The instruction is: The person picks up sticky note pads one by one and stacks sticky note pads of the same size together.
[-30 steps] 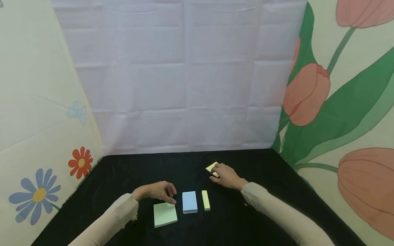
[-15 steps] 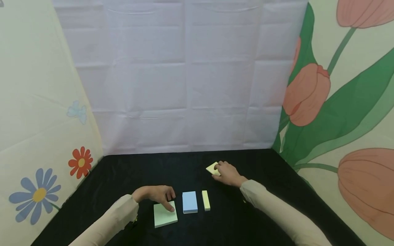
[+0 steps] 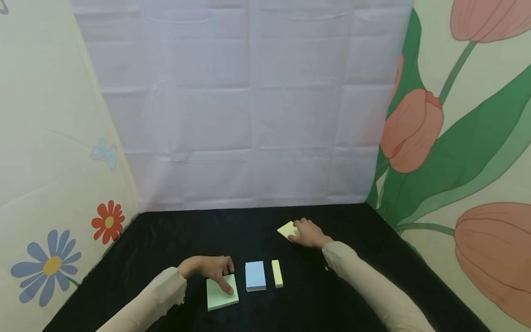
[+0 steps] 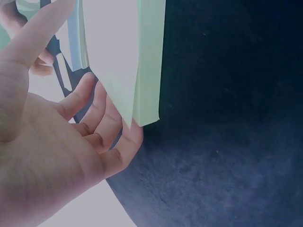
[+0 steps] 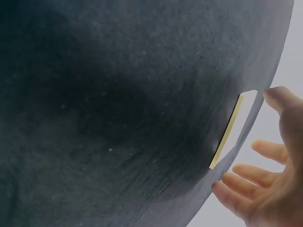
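Note:
My left hand (image 3: 212, 269) is over a pale green sticky note pad (image 3: 216, 297). Its thumb reaches across the pad's top, and the other fingers lie at the far edge. In the left wrist view, loosely bent fingers (image 4: 108, 124) are close against the green pad (image 4: 149, 71), with the palm uncurled; contact is hard to judge. Farther back, my right hand (image 3: 311, 234) is beside a square yellow sticky note pad (image 3: 285, 229), partly covering its right side. The right wrist view shows spread, relaxed fingers (image 5: 241, 189) and a gap between them and the yellow pad (image 5: 232, 130).
A blue sticky note pad (image 3: 255, 275) and a narrow yellow pad (image 3: 277, 273) lie right of the green one on the black tablecloth (image 3: 199, 230). A white sheet (image 3: 249, 110) hangs behind the table, with flower-printed cloth (image 3: 460, 184) at the sides.
My left thumb has come down and forward over the green pad. The right hand has shifted slightly right, uncovering more of the square yellow pad. The pads stay in place.

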A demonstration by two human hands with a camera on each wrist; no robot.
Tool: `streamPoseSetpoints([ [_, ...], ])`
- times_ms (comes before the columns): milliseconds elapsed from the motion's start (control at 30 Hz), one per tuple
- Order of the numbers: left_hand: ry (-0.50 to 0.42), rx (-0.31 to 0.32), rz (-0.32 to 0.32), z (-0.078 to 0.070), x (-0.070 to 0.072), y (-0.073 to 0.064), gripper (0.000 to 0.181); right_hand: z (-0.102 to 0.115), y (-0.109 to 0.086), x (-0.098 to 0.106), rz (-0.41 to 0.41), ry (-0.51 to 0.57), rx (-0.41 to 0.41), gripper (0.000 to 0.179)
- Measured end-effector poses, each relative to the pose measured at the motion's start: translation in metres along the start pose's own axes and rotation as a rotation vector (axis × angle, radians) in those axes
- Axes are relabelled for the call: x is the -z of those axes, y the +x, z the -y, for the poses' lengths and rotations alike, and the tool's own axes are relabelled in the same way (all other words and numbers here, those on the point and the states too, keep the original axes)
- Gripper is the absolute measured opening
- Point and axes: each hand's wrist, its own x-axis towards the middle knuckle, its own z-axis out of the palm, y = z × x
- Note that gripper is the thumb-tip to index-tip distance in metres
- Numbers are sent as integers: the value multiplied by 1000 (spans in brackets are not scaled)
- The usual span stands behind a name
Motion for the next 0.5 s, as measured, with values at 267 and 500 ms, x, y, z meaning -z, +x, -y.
streamPoseSetpoints([
  [267,35,12,-9,-4,1,-2,45,-5,10,-3,40,-35,-47,54],
  [500,71,34,19,-3,-1,-3,42,-5,8,-9,76,-46,-63,49],
])
